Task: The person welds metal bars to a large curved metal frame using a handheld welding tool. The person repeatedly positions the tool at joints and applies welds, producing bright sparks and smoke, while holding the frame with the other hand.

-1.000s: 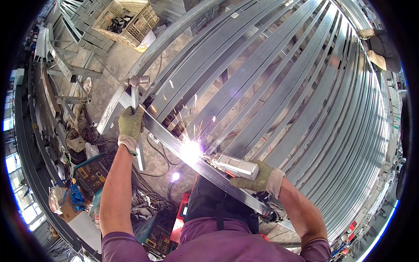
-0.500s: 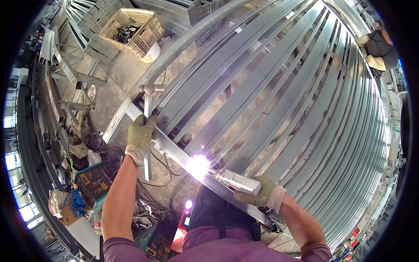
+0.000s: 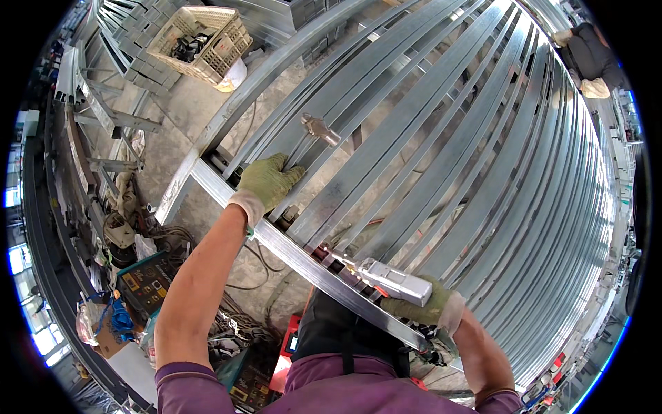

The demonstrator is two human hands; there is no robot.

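Observation:
In a yellow-green work glove, my left hand (image 3: 267, 182) is closed around the handle of a hammer (image 3: 321, 130), whose metal head points away over the slats. That hand is above the near frame bar (image 3: 303, 265), at the ends of the long metal slats (image 3: 369, 165). My right hand (image 3: 426, 303), also gloved, grips a silver handheld welding torch (image 3: 394, 279). The torch's thin nozzle points left, close to the slat ends by the frame bar. No bright arc shows at its tip.
A cream plastic crate (image 3: 201, 45) with dark pieces stands on the floor at the far left. Teal-edged boxy machines (image 3: 146, 281) and tangled cables (image 3: 238, 323) are at my left. Another person (image 3: 590, 56) is at the far right. Stacked metal tubes (image 3: 141, 58) lie behind the crate.
The bright welding glare has gone out. My left hand has moved right and away from me with the hammer, now over the slats. The torch has shifted slightly right.

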